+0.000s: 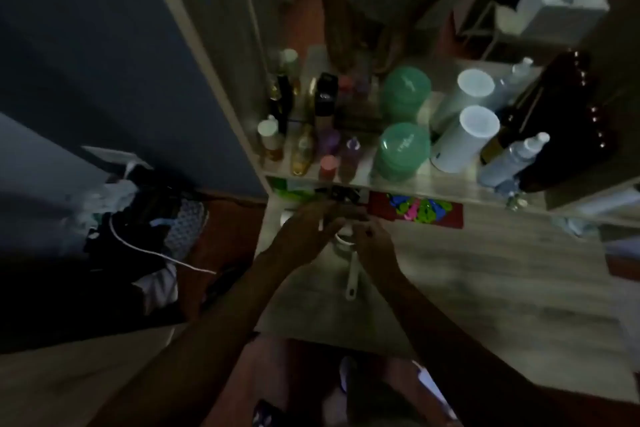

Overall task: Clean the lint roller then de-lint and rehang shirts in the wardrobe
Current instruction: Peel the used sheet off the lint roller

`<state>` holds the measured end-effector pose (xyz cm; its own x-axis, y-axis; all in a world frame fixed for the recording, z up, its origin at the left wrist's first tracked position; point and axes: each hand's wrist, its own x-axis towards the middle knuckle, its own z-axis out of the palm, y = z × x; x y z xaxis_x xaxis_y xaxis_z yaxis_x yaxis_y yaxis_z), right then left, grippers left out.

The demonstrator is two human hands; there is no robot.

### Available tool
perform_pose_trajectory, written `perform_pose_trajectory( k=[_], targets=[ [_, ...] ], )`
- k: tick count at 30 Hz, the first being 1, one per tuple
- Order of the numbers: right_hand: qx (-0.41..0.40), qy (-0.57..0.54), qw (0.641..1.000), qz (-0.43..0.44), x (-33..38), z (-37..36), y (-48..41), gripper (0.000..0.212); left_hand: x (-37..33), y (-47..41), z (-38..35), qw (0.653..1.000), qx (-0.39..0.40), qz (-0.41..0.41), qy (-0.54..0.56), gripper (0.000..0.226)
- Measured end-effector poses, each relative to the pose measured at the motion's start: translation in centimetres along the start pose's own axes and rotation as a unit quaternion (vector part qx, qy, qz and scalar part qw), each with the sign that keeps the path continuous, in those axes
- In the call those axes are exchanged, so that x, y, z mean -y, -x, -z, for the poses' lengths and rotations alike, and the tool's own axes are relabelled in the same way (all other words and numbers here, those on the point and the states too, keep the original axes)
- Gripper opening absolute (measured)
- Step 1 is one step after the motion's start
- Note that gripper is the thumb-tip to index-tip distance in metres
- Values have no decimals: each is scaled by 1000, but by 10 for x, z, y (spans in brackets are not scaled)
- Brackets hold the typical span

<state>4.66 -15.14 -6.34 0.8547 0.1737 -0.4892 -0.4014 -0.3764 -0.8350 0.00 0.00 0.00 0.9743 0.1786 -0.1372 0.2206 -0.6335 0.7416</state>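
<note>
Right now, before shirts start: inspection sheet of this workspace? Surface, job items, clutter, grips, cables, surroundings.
Surface: wood-grain desk, dimly lit.
Job's things: lint roller, white handle pointing toward the person, head between both hands; no shirt in hand.
Clutter: shelf carrying small bottles, two green jars and two white cylinders; red card with coloured pieces on the desk at the shelf edge.
Grips: right hand with fingers curled on the roller head; left hand at the head, a white strip by its fingers, hold too dim to tell.
Cables: white cable across a clothes pile on the left.
Surroundings: blue wall at left.
</note>
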Motion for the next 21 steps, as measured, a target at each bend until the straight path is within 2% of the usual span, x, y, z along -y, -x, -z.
perform_pose_trajectory(
  k=[2,6,10,13,15,17,19,20,21],
  targets=[
    [-39,47,997,-41,-14,6,-8,27,4,-17,-21,998,37,9,-43,39],
    [-4,118,983,-143,-44,12,-10,40,13,-35,-50,987,115,62,-97,47],
    [16,167,978,-127,-37,19,-10,39,10,-47,-62,978,155,66,-120,50],
    [57,178,974,-128,-45,20,-7,39,2,-45,-67,980,164,79,-75,44],
    [35,189,973,-126,-54,18,-7,39,-2,-40,-69,985,152,65,-41,44],
    [-17,216,974,-62,-58,21,-9,48,0,-33,-72,981,172,59,-64,55],
    [41,199,977,-66,-51,27,-6,53,7,-26,-76,972,194,69,-110,69],
    [71,190,978,-41,-52,29,-7,54,10,-24,-76,969,200,77,-120,74],
    [63,198,978,-28,-55,30,-15,48,10,-22,-74,967,204,84,-125,78]
  ],
)
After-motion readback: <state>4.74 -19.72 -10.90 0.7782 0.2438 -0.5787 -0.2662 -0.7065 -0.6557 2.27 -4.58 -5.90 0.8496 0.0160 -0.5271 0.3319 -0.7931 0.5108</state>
